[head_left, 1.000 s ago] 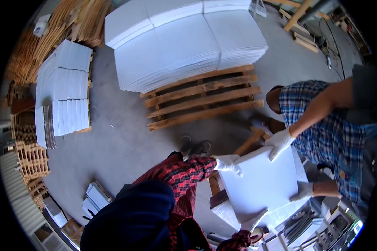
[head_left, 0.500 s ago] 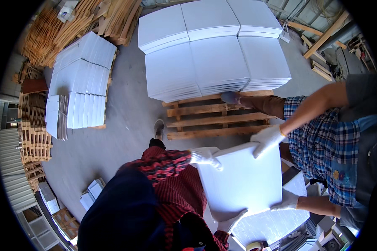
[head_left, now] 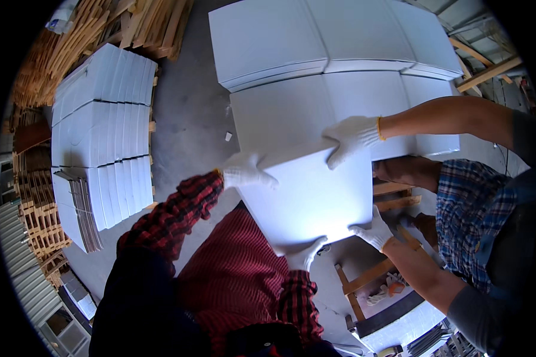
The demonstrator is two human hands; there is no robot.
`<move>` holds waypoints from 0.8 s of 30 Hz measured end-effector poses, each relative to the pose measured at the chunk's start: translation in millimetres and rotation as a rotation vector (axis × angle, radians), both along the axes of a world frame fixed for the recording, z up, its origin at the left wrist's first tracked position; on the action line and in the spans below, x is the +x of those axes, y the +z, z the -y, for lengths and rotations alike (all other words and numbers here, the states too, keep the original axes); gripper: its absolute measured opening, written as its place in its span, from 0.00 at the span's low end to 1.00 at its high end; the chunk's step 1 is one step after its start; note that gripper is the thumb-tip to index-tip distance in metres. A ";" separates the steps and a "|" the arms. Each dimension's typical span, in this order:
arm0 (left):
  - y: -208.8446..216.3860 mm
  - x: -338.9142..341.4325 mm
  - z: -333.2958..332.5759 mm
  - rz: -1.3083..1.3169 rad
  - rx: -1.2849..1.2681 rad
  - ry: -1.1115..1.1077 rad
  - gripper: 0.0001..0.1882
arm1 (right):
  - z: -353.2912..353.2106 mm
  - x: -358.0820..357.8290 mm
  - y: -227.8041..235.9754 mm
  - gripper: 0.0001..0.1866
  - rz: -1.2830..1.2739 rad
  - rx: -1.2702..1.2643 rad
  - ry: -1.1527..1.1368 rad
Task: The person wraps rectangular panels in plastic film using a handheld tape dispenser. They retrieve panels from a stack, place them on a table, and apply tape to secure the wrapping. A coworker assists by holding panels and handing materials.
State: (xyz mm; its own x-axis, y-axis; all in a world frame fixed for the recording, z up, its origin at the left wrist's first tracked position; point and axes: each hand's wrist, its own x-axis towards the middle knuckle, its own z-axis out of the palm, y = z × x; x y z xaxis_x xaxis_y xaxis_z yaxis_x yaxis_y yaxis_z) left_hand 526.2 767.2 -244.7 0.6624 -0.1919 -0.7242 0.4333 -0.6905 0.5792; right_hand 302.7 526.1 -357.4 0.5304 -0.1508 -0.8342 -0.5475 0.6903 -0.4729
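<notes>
A flat white rectangular panel (head_left: 315,199) is held up in front of me, shared between two people. My left hand (head_left: 247,171), in a white glove, grips its far left corner, thumb on top. At the near edge, my gloved right hand (head_left: 307,254) holds the near left corner, its palm partly hidden under the panel. Across from me, a co-worker's gloved hand (head_left: 354,140) grips the far right corner. That person's other glove (head_left: 372,232) supports the near right corner. The panel's far edge overlaps a tall stack of similar white panels (head_left: 274,113) in my view.
A wooden pallet (head_left: 396,203) shows below the stack, by the co-worker's feet. Another white stack (head_left: 104,137) stands at left, with timber (head_left: 155,27) behind and pallets (head_left: 41,208) beside it. A white-topped table (head_left: 405,327) and tape roll (head_left: 390,351) are at lower right.
The panel has moved away from the white-topped table toward the big stack, carried by both of us. My view has shifted nearer to that stack. All four hands keep their grip.
</notes>
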 end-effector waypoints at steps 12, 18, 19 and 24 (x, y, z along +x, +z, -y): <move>-75.9 120.4 -79.5 0.042 0.069 -0.147 0.44 | -89.4 76.2 -70.0 0.51 -0.056 -0.006 -0.025; -93.6 21.4 -98.9 0.475 0.161 0.586 0.53 | -68.5 87.7 -54.4 0.43 -0.093 0.058 -0.006; -108.9 -0.2 -84.8 0.286 -0.021 0.670 0.53 | -80.2 88.5 -44.9 0.42 -0.070 0.064 -0.101; -155.0 -89.9 -13.4 -0.093 -0.438 1.077 0.43 | -73.1 113.3 -31.0 0.39 -0.052 0.047 0.020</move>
